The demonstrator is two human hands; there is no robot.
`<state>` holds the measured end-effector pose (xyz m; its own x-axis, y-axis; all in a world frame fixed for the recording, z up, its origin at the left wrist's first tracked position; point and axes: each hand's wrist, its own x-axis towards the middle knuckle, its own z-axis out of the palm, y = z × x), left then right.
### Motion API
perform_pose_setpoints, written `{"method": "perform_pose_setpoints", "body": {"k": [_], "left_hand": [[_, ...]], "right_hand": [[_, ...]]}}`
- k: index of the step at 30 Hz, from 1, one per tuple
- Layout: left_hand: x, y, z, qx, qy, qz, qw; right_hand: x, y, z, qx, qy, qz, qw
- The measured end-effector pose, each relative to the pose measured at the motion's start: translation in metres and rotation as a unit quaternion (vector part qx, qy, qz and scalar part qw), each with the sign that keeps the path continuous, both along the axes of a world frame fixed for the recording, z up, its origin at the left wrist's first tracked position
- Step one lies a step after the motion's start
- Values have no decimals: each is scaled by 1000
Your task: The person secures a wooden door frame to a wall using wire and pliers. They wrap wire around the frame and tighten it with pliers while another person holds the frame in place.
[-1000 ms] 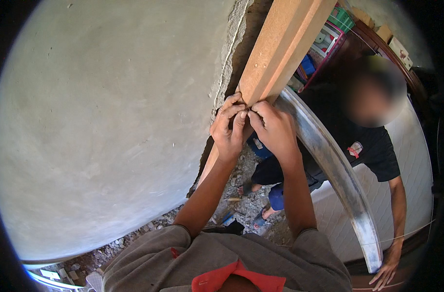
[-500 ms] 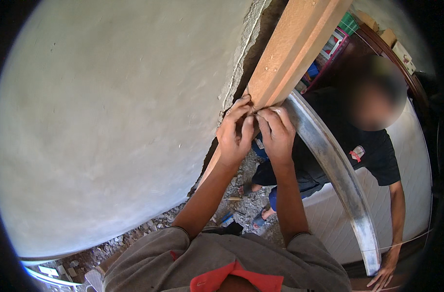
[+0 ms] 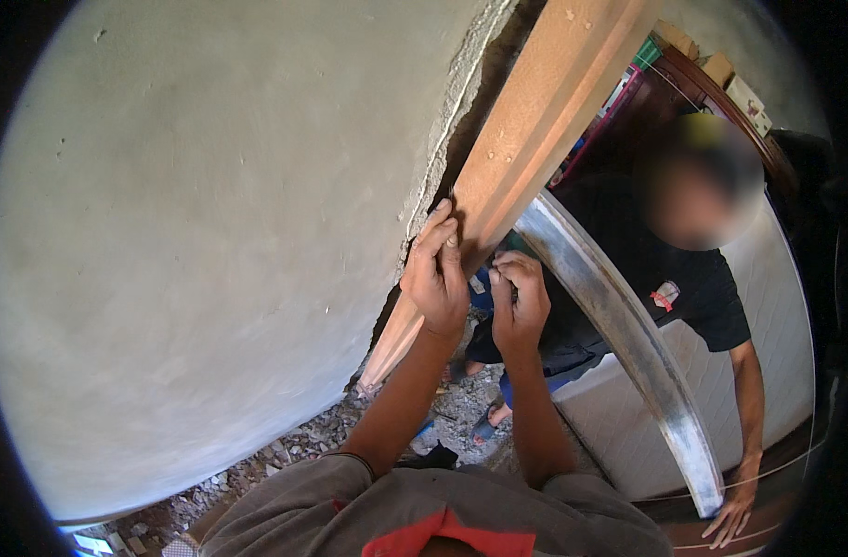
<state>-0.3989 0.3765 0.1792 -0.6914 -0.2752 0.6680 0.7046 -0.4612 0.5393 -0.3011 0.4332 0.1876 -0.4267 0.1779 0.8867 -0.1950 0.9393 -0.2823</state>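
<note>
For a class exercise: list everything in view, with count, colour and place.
Wall: one, grey, left
Wooden beam: one, light brown, beside the wall's broken edge
Metal bar: one, grey, right of the beam
Co-worker: one, black shirt, right
Quilted panel: one, whitish, behind the co-worker
Rubble: many pieces, mostly grey, ground
Container: one, green, upper right
Boxlike items: several, tan and whitish, upper right
Own shirt: one, grey with red collar, bottom
Left hand: one, bare, touching the beam
Right hand: one, bare, near the beam
</note>
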Motion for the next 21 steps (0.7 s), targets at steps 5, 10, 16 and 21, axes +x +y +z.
{"method": "perform_pose_setpoints", "body": {"k": [5,10,16,21], "left_hand": [[5,10,0,63,-47,-16,997],[0,8,-5,38,-14,6,999],[-1,2,-4,10,15,46,999],[5,9,4,75,-45,-5,996]], "right_hand": [[4,3,5,32,-39,-26,998],[10,10,10,-3,-53,5,999],[27,18,-7,2,-128,-52,990],[34,36,-35,-94,-127,-53,986]]}}
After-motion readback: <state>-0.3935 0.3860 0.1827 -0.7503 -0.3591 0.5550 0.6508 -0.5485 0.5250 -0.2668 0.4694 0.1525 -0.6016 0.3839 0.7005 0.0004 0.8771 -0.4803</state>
